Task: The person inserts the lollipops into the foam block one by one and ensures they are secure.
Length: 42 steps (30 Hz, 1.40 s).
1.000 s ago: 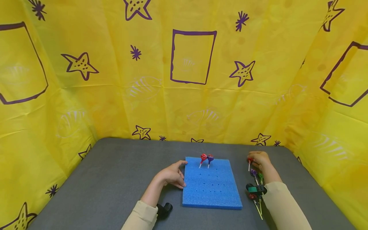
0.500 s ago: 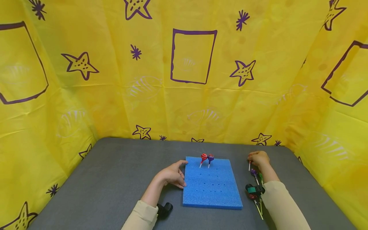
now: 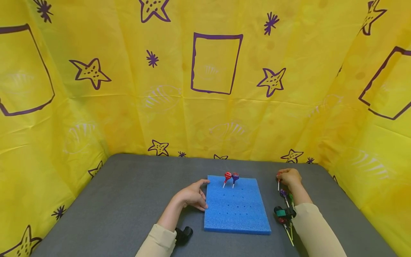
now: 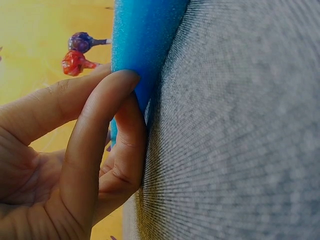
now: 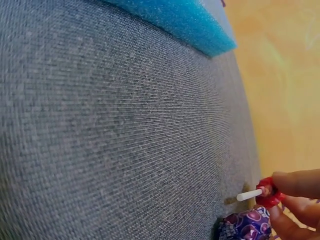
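Yellow starfish-print curtain (image 3: 128, 121) behind; right hand (image 3: 290, 177) pinches a round red-wrapped lollipop (image 5: 269, 199), likely light, slick, best head-held; left hand (image 3: 192, 195), fingers spread, touches blue rectangular foam board (image 3: 236, 222).

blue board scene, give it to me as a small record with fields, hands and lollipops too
left hand: touches left edge of board
right hand: holds red lollipop by its head
board: blue, flat on grey table
standing in board: second red lollipop, purple lollipop, near far edge
holes: several, unfilled
loose lollipops: lie right of board, partly hidden, count unclear
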### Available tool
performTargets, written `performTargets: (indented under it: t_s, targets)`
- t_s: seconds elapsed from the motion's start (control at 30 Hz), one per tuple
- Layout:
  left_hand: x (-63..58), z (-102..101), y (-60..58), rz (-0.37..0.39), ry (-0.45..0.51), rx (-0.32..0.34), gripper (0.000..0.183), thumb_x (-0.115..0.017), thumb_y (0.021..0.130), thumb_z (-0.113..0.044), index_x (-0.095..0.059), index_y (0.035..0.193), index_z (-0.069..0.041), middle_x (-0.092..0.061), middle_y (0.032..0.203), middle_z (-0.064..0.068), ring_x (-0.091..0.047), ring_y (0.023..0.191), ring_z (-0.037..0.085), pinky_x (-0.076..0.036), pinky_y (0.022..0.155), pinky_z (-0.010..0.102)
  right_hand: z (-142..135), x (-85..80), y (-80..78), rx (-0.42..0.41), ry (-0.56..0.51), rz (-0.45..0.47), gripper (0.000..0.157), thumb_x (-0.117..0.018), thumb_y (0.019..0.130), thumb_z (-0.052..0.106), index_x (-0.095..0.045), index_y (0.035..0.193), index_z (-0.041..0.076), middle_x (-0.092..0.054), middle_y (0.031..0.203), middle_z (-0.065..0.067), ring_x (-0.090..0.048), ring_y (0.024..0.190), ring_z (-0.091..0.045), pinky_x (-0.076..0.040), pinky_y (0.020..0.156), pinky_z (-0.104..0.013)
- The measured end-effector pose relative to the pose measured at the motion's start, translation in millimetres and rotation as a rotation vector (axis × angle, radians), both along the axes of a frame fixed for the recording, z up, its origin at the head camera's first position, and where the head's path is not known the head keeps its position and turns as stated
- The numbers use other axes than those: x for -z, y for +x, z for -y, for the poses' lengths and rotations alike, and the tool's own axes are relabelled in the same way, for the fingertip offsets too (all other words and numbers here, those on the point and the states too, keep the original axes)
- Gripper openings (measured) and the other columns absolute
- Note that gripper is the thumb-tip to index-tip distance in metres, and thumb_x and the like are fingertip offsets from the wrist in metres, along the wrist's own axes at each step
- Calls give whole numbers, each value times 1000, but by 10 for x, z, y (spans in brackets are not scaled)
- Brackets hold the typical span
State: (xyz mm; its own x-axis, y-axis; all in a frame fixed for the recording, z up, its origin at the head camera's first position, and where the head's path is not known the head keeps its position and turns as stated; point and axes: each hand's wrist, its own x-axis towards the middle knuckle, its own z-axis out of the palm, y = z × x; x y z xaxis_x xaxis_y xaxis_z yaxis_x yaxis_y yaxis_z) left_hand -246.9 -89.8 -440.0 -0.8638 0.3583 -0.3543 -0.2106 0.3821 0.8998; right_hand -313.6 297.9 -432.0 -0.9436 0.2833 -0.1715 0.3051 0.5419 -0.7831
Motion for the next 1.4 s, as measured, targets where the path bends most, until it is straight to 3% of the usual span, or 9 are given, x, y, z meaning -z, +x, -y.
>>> performTargets:
  t_s: [0.23,0.4,0.53,0.77,0.97,1.1,1.27,1.4]
  targets:
    - [-6,3,-10,6,-8,4,92,-73,74,15,-33,152,-14,-55,86,12,-66,64,19,-64,62,34,38,-60,23,47,-13,-37,38,-68,86,7,-64,120,-11,-67,104,-25,-58,81,-23,-51,57,-18]
    - [-7,6,-10,7,-11,5,92,-73,74,14,-33,152,-14,-55,85,12,-65,63,19,-64,61,33,42,-86,22,51,-43,-52,42,-67,87,5,-61,125,-11,-68,102,-24,-60,69,-12,-54,56,-17]
    - [0,4,-8,6,-3,6,93,-73,74,15,-32,152,-14,-54,85,12,-65,63,19,-64,61,33,51,-95,17,49,-74,-77,43,-66,87,4,-59,127,-11,-66,111,-28,-59,63,-6,-56,56,-17]
    - [-5,0,-5,4,0,9,93,-73,73,15,-32,152,-14,-54,85,11,-65,62,19,-63,61,33,110,-169,22,28,-95,-106,42,-65,91,8,-58,129,-10,-67,112,-24,-60,69,-3,-60,64,-18]
    - [-10,3,-3,9,-12,5,93,-73,74,14,-32,152,-14,-55,85,11,-63,62,18,-63,60,32,186,-253,-1,2,-121,-132,44,-64,93,10,-56,133,-8,-67,115,-23,-66,70,-2,-64,78,-29]
    - [-3,3,-3,14,-19,2,92,-73,74,14,-33,152,-15,-55,86,12,-63,62,18,-63,60,31,241,-292,2,-23,-197,-156,45,-63,94,7,-53,135,-10,-71,106,-16,-65,71,1,-63,81,-28]
    - [-4,2,-4,10,-15,6,93,-73,74,14,-32,152,-15,-55,85,11,-64,63,18,-63,60,32,324,-356,42,-46,-309,-181,48,-63,93,2,-48,137,-13,-67,85,6,-62,67,6,-63,76,-21]
    - [-7,2,-7,7,-13,7,93,-73,74,14,-32,152,-15,-55,85,11,-64,63,18,-63,60,32,395,-375,61,-54,-329,-205,48,-62,93,2,-48,136,-14,-65,89,5,-62,69,6,-61,72,-17]
